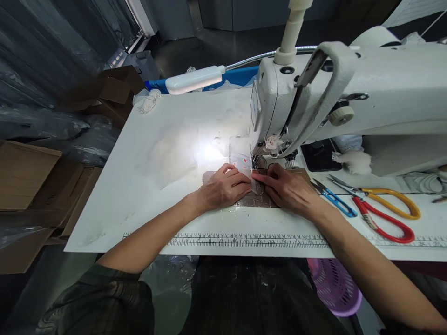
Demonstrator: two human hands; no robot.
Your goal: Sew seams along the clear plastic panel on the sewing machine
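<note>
My left hand (223, 187) lies flat, fingers stretched out, pressing a clear plastic piece (240, 163) onto a brown piece (256, 201) on the white table (157, 153). My right hand (288, 188) rests beside it, fingers extended, fingertips touching the same material just in front of the needle area (258, 163) of the white sewing machine (349, 93). Both hands meet at the seam line. The plastic has small red marks near the presser foot.
Red-and-yellow scissors (384, 209) and blue thread snips (333, 197) lie right of my right hand. A gooseneck lamp (195, 79) lights the table. A ruler strip (244, 239) runs along the front edge. Cardboard boxes (28, 172) stand left; a purple basket (335, 286) sits below.
</note>
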